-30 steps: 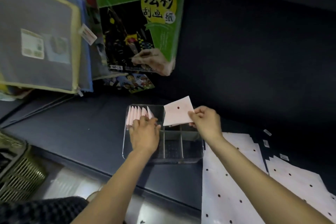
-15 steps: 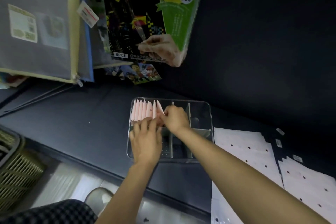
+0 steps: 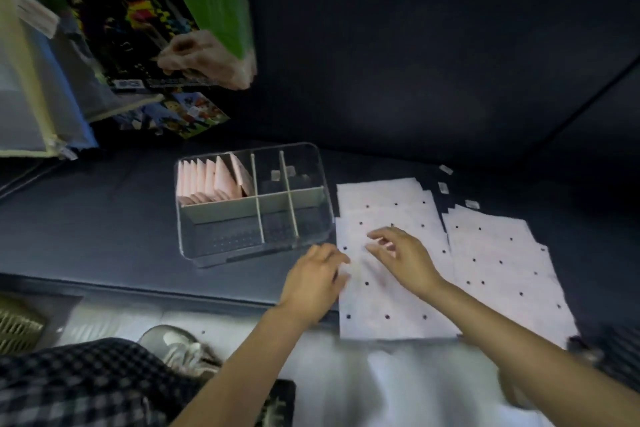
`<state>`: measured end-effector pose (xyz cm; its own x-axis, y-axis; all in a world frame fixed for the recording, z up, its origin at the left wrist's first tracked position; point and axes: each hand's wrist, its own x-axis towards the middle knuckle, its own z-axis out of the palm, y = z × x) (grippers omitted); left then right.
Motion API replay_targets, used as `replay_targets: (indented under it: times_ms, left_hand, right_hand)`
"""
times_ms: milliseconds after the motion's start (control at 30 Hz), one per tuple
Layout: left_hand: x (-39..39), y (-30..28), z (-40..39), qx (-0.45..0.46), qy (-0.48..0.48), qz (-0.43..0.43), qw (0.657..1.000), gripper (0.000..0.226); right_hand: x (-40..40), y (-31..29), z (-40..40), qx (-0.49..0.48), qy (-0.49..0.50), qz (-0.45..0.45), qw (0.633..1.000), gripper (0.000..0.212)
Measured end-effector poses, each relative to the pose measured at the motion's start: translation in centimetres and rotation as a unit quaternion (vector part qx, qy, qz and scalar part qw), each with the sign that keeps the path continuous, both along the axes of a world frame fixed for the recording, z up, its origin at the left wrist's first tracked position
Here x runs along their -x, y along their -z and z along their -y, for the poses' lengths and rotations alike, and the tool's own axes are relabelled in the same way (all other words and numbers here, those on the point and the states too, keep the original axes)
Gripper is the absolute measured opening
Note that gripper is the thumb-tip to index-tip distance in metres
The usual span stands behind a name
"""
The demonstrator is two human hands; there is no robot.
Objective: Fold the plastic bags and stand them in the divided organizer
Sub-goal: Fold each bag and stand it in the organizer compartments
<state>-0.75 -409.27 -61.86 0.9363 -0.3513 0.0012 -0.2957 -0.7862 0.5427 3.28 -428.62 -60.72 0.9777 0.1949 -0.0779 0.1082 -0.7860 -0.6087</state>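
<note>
While both hands [image 3: 313,279] [image 3: 403,255] hover open and empty, only the top dotted plastic bag [image 3: 381,288] should be pinched.

- Right hand [image 3: 403,255] left the organizer [image 3: 313,163], now over the near stack of flat dotted bags [image 3: 388,295], fingers loosely spread.
- Left hand [image 3: 313,279] off the folded bags [image 3: 214,180], now at that stack's left edge.
- Folded bag held a second ago now stands in the back-left compartment with the others.
- Camera view shifted right.
</note>
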Motion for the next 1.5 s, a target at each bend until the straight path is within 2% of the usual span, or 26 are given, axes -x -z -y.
replay_targets:
  times_ms: [67,167,233,300,400,467,533,600,700,800,867,1000,1100,1167,1267,1367,1500]
  left_hand:
    - [2.4,1.9,2.2,-0.074,0.076,-0.077,0.991,0.064]
    - [5.8,4.7,3.6,-0.179,0.125,-0.117,0.969,0.091]
    - [7.4,5.8,3.8,-0.218,0.123,-0.108,0.962,0.091]
    - [7.8,6.2,3.9,-0.198,0.102,-0.085,0.971,0.079]
    - [7.4,5.8,3.9,-0.132,0.058,-0.065,0.987,0.054]
    - [7.3,5.4,3.8,-0.119,0.046,-0.066,0.990,0.044]
    - [7.6,5.2,3.5,-0.103,0.038,-0.083,0.990,0.043]
    - [7.9,5.1,3.6,-0.077,0.010,-0.094,0.993,0.044]
    - [8.6,4.9,4.5,0.029,-0.126,-0.109,0.986,0.043]
    - [9.3,4.5,5.3,0.175,-0.281,-0.189,0.924,0.043]
    - [9.7,4.5,5.6,0.236,-0.315,-0.232,0.890,0.046]
    - [10.0,4.2,6.0,0.334,-0.316,-0.292,0.838,0.057]
    - [9.7,3.5,5.9,0.389,-0.340,-0.322,0.793,0.055]
    - [9.6,2.9,5.5,0.429,-0.339,-0.359,0.756,0.048]
    - [9.0,1.9,4.7,0.483,-0.307,-0.439,0.693,0.046]
    - [8.0,0.7,3.8,0.527,-0.271,-0.497,0.634,0.041]
    - [6.7,-0.4,3.1,0.592,-0.239,-0.518,0.569,0.047]
  right_hand:
    - [3.2,1.7,4.9,0.070,-0.002,-0.030,0.997,0.042]
    - [7.4,4.0,10.6,0.169,-0.066,-0.096,0.979,0.076]
    - [9.3,5.3,12.8,0.238,-0.123,-0.097,0.959,0.084]
    - [10.4,6.0,13.6,0.258,-0.143,-0.053,0.954,0.075]
    - [10.9,6.2,13.5,0.187,-0.105,0.000,0.977,0.046]
    - [11.1,5.7,13.8,0.153,-0.078,0.005,0.985,0.032]
    - [11.1,5.3,13.9,0.105,-0.053,-0.011,0.993,0.023]
    - [10.9,4.8,13.6,0.001,0.010,-0.035,0.999,0.018]
    - [10.8,4.1,12.9,-0.144,0.126,-0.079,0.978,0.013]
    - [11.0,4.1,12.3,-0.204,0.169,-0.135,0.955,0.005]
    - [11.2,4.2,12.1,-0.252,0.177,-0.161,0.938,0.011]
    - [11.6,4.0,11.6,-0.322,0.201,-0.202,0.903,0.017]
    - [11.6,3.7,11.9,-0.301,0.215,-0.201,0.907,0.009]
    - [11.6,3.3,12.5,-0.320,0.216,-0.217,0.897,0.025]
    - [11.3,2.4,13.6,-0.395,0.188,-0.287,0.852,0.040]
    - [10.8,1.4,14.5,-0.454,0.172,-0.363,0.795,0.030]
    - [9.9,1.2,14.7,-0.494,0.223,-0.386,0.747,0.021]
